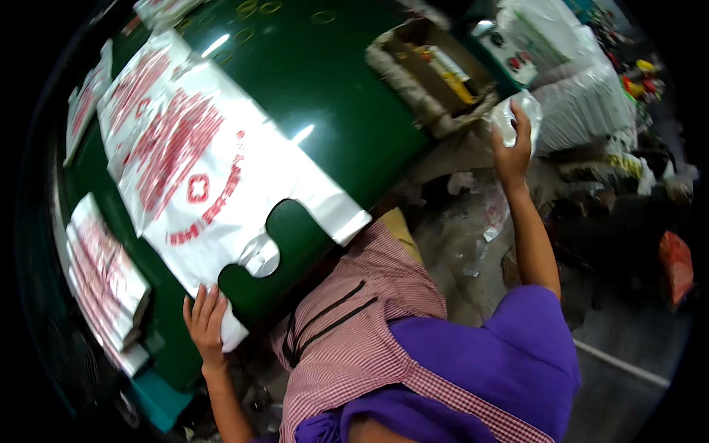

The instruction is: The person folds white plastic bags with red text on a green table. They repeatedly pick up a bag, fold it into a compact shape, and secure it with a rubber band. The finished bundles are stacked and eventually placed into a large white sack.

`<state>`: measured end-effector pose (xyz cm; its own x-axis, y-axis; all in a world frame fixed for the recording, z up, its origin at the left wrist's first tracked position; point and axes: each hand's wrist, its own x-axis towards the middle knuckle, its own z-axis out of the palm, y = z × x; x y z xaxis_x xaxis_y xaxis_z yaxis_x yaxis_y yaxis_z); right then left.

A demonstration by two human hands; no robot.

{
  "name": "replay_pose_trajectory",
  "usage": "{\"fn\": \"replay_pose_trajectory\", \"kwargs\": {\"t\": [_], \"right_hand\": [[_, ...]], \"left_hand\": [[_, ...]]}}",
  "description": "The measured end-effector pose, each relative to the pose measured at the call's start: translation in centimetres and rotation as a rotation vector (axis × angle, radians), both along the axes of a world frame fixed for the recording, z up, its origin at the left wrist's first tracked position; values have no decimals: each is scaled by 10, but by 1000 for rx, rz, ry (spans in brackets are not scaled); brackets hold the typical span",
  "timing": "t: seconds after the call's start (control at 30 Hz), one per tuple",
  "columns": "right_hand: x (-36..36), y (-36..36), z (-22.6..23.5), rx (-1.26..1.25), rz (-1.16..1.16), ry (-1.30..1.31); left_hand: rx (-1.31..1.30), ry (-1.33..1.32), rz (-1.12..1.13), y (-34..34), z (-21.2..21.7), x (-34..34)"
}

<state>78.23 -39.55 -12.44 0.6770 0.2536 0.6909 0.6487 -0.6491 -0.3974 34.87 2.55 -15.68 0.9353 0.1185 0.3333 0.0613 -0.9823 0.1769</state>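
A white plastic T-shirt bag (244,173) with red print lies flat on the green table, its two handles pointing toward me. My left hand (205,321) rests on the end of the left handle, fingers stretched out and pressing it near the table edge. Between the handles the cut-out shows green table, with a small tab (260,256) of white film standing in it. Out to the right, away from the table, my right hand (513,144) is closed on a crumpled piece of white plastic film (529,111).
Folded printed bags (107,277) lie along the table's left side. An open box (406,50) holding yellow and white items sits at the table's far right corner. Beyond it stand white wrapped bundles (580,103). Rubber bands (323,16) are scattered at the back; plastic scraps (491,218) litter the floor.
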Motion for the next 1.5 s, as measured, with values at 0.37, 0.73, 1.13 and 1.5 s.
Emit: {"fn": "replay_pose_trajectory", "kwargs": {"t": [0.37,0.73,1.13,1.5], "right_hand": [[-75,186,-17,-632,1170,219],[-91,309,18,-385,1185,806],[-89,320,-1,-849,1011,158],[-96,311,-4,-750,1186,51]], "left_hand": [[-155,94,213,-16,19,-9],[-191,103,288,19,29,154],[-77,-34,50,-19,29,118],[-60,-116,159,26,52,140]]}}
